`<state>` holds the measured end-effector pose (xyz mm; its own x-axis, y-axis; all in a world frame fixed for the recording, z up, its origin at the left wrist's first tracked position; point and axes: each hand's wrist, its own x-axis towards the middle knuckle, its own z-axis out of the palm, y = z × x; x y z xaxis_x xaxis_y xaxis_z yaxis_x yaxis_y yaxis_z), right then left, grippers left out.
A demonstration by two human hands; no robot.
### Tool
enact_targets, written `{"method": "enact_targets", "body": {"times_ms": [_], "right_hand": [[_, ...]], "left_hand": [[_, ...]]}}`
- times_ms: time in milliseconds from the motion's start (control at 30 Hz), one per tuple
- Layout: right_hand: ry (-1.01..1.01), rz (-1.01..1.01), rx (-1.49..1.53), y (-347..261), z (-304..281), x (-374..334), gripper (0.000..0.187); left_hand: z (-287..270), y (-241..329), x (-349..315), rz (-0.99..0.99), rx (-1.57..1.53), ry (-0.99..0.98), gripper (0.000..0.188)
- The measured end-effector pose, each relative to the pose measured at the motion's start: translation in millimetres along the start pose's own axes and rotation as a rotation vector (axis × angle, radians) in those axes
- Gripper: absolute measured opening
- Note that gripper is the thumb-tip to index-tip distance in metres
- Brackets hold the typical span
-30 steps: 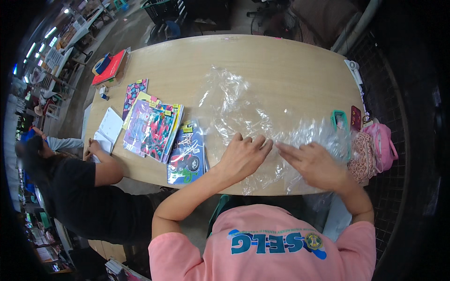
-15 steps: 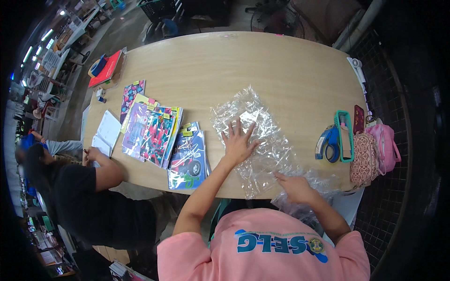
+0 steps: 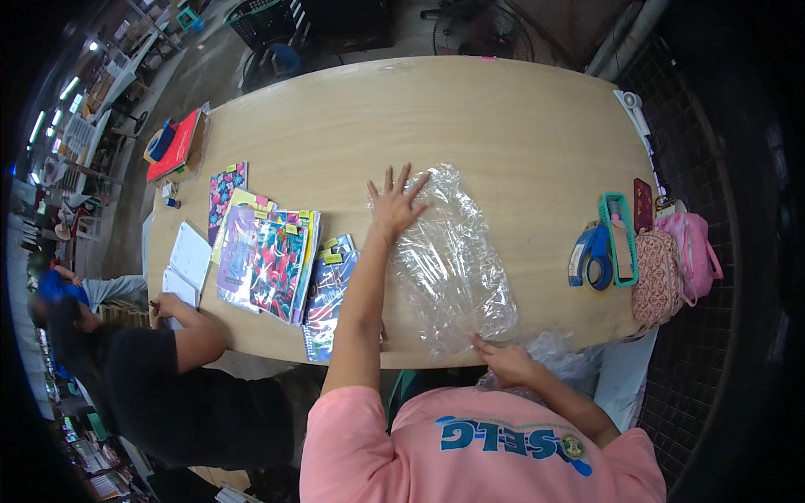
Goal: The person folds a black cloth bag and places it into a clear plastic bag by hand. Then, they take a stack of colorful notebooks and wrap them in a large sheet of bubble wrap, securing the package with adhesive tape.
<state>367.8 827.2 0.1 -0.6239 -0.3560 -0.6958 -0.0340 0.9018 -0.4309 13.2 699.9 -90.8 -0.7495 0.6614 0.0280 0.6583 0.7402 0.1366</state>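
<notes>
Desk (image 3: 537, 117): clear plastic (image 3: 457, 251) laid out, wrinkled, from near edge toward the middle.
Books (image 3: 281, 260) overlapping toward left edge; pouch (image 3: 656, 277) at right edge. Left hand (image 3: 394, 208): fingers spread wide, palm down at plastic's far left part. Right hand (image 3: 509, 363): at near edge, by plastic's near end, one finger extended; cannot tell whether it grips. Tape (image 3: 597, 241) near right edge, left of pouch.

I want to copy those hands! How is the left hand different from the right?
The left hand is spread wide; the right hand is bunched narrower. The left hand is farther out; the right hand is at the near edge of the table. Both are at the clear plastic.
</notes>
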Motion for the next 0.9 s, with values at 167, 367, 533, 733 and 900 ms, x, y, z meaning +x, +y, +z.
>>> {"method": "enact_targets", "body": {"times_ms": [167, 367, 533, 733, 900], "right_hand": [[-0.027, 0.04, 0.044, 5, 6, 1, 0.095], [0.052, 0.026, 0.091, 7, 11, 0, 0.089], [0.029, -0.015, 0.036, 12, 16, 1, 0.089], [-0.034, -0.026, 0.037, 14, 10, 4, 0.094], [-0.007, -0.011, 0.042, 11, 11, 3, 0.098]], "left_hand": [[-20, -53, 11, -0.43, -0.163, 0.343, 0.058], [-10, -55, -39, -0.509, -0.453, 0.093, 0.037], [0, -85, 0, -0.687, -1.288, -0.108, 0.018], [-2, -141, 44, -0.689, -1.623, 0.524, 0.031], [-27, -80, 23, -0.418, -0.718, -0.087, 0.047]]}}
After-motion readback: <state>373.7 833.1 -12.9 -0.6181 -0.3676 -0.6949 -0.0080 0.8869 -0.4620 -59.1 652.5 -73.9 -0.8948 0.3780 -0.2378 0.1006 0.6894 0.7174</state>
